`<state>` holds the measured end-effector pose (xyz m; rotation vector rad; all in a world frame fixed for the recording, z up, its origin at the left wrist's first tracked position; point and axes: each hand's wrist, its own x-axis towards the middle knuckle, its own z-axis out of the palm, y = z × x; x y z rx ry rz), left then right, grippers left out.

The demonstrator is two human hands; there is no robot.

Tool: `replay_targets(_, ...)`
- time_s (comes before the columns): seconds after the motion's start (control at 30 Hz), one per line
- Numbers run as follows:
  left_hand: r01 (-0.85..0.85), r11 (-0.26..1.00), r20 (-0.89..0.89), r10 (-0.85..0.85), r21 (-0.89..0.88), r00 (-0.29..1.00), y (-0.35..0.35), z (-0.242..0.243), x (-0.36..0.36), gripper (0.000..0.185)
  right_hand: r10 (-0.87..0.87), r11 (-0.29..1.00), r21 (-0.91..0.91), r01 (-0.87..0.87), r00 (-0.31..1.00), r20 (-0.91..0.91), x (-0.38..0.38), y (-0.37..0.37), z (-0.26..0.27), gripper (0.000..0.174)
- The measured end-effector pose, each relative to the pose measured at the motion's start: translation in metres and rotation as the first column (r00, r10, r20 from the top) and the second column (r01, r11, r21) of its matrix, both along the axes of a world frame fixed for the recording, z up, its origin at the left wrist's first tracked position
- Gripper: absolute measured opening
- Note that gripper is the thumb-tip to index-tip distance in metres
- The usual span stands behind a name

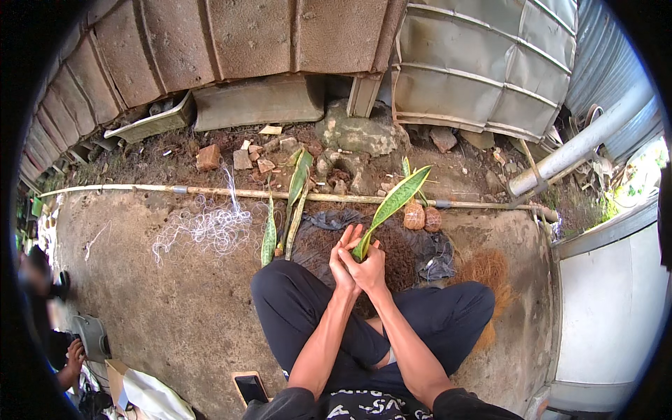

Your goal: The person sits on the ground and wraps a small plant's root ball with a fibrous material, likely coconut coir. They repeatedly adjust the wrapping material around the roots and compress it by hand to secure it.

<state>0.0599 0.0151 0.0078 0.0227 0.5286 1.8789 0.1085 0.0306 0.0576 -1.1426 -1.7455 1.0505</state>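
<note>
My left hand and my right hand are cupped together around the base of a snake plant leaf with yellow edges, which leans up to the right. What lies inside the palms is hidden. Under and beyond the hands, dark soil is heaped on a black plastic sheet. Two round fibre-wrapped root balls, bound with thread and bearing small snake plants, stand past the heap on the right. More snake plant leaves stand to the left, near my knee.
Tangled white string lies on the concrete at left, brown coconut fibre at right. A bamboo pole crosses beyond, with bricks behind it. A phone lies near my left side. Another person's hand shows at far left.
</note>
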Motion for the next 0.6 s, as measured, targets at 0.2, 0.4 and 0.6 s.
replay_targets(0.2, -0.07, 0.996, 0.087, 0.074, -0.048, 0.993, -0.002, -0.011, 0.003, 0.055, -0.054, 0.998, 0.031, 0.052, 0.998, 0.037, -0.007, -0.005, -0.008, 0.009)
replay_targets(0.4, -0.087, 0.996, 0.156, 0.091, -0.033, 0.983, -0.01, -0.024, 0.0, 0.059, -0.067, 0.998, -0.009, 0.067, 0.997, -0.036, -0.003, -0.013, -0.016, 0.007)
replay_targets(0.6, -0.041, 0.987, 0.122, 0.06, -0.155, 0.991, -0.007, -0.002, 0.008, 0.061, -0.118, 0.987, -0.13, 0.095, 0.975, -0.19, 0.009, -0.008, -0.025, 0.012)
